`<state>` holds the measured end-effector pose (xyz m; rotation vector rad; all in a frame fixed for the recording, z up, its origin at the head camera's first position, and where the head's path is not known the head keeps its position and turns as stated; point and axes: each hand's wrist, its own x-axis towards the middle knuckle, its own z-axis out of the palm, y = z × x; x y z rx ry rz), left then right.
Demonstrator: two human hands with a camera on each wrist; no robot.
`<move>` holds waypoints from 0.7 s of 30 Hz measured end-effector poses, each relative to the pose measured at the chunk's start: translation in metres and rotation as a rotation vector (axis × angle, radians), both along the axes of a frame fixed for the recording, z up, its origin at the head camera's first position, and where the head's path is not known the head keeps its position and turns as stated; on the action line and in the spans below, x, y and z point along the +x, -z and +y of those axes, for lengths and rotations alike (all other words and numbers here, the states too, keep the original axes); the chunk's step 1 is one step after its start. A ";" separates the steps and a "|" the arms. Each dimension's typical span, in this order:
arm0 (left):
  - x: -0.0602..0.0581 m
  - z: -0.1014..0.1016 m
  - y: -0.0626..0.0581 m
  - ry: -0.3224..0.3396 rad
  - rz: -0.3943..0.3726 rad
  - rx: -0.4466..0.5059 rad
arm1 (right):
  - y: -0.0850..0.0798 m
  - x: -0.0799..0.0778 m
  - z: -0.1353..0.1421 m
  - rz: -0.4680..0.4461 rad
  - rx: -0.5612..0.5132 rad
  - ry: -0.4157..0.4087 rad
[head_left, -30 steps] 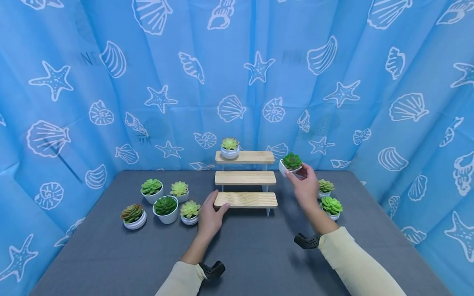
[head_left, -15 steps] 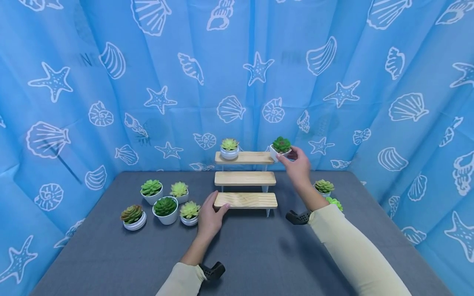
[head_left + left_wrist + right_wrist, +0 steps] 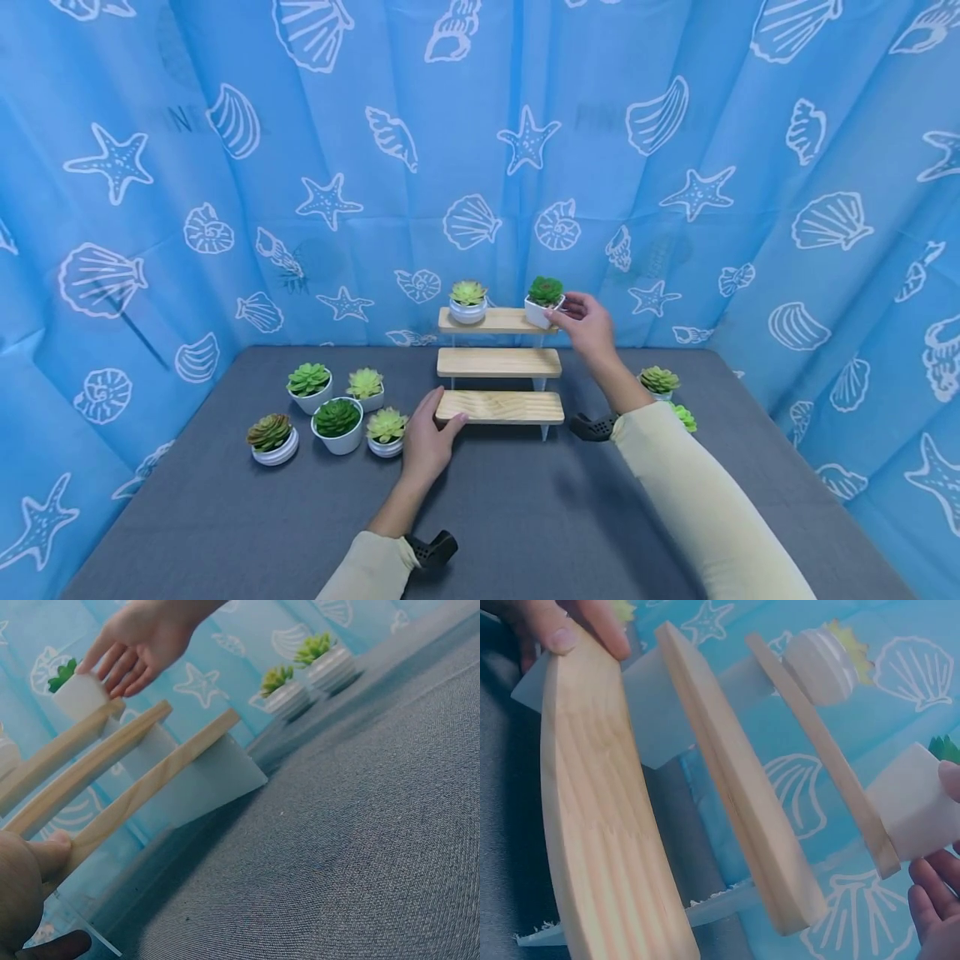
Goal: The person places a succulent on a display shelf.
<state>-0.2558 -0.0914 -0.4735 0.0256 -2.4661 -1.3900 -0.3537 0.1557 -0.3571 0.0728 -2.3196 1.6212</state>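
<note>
Right hand [image 3: 588, 327] pinches white pot [image 3: 537, 314] at right end of top shelf [image 3: 501, 320], full seating unclear; left hand [image 3: 427, 440] grips bottom shelf [image 3: 501, 406] at left end; release too near edge might tip pot off; slackened left hold could let shelves shift

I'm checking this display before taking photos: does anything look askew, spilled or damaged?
In the right wrist view, one edge of the translucent support under the wooden shelves looks ragged, not smooth, possibly chipped or peeling. Otherwise, nothing stands out.
</note>
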 end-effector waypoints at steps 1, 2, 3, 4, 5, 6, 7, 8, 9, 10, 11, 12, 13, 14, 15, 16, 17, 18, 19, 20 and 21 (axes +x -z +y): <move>0.000 0.000 0.000 0.001 0.000 0.000 | -0.001 0.000 -0.001 0.001 0.012 -0.011; 0.000 0.000 0.000 0.002 -0.001 0.000 | -0.002 0.000 -0.002 0.002 0.016 -0.023; 0.000 0.000 0.001 0.002 -0.001 0.000 | -0.003 0.001 -0.003 0.001 0.026 -0.036; 0.000 0.000 0.001 0.003 0.000 -0.001 | -0.005 0.001 -0.004 -0.003 0.039 -0.046; 0.000 0.000 0.001 0.003 0.000 -0.001 | -0.006 0.001 -0.005 -0.008 0.052 -0.059; -0.001 0.000 0.001 0.002 0.000 -0.003 | -0.007 0.000 -0.006 -0.013 0.064 -0.076; -0.001 0.000 0.001 0.000 -0.002 -0.004 | -0.008 -0.001 -0.007 -0.020 0.081 -0.091; -0.001 -0.001 0.001 -0.001 -0.002 -0.004 | -0.009 -0.002 -0.008 -0.024 0.102 -0.104; 0.000 -0.001 0.001 -0.002 0.001 -0.007 | -0.010 -0.003 -0.009 -0.028 0.121 -0.116; 0.000 -0.001 0.001 -0.003 0.002 -0.008 | -0.011 -0.004 -0.010 -0.032 0.137 -0.126; 0.000 -0.001 0.001 -0.003 0.003 -0.010 | -0.011 -0.005 -0.011 -0.031 0.151 -0.134; 0.000 -0.001 0.001 -0.003 0.005 -0.012 | -0.012 -0.006 -0.012 -0.032 0.162 -0.140; 0.000 -0.001 0.001 -0.002 0.008 -0.013 | -0.012 -0.006 -0.013 -0.030 0.176 -0.143; 0.000 -0.001 0.001 -0.001 0.010 -0.015 | -0.013 -0.006 -0.015 -0.030 0.185 -0.149; 0.000 -0.001 0.001 0.000 0.013 -0.016 | -0.013 -0.006 -0.016 -0.031 0.185 -0.155; 0.000 -0.001 0.001 0.001 0.013 -0.017 | -0.013 -0.006 -0.017 -0.034 0.190 -0.160; 0.000 -0.001 0.001 0.002 0.015 -0.018 | -0.013 -0.007 -0.018 -0.035 0.195 -0.163; 0.000 -0.001 0.001 0.001 0.015 -0.018 | -0.013 -0.007 -0.019 -0.038 0.197 -0.169; 0.001 -0.001 0.001 0.001 0.015 -0.019 | -0.013 -0.007 -0.020 -0.040 0.200 -0.172; 0.001 -0.001 0.001 -0.002 0.013 -0.017 | -0.013 -0.008 -0.021 -0.045 0.202 -0.176; 0.001 -0.001 0.001 -0.003 0.011 -0.016 | -0.013 -0.008 -0.023 -0.044 0.204 -0.178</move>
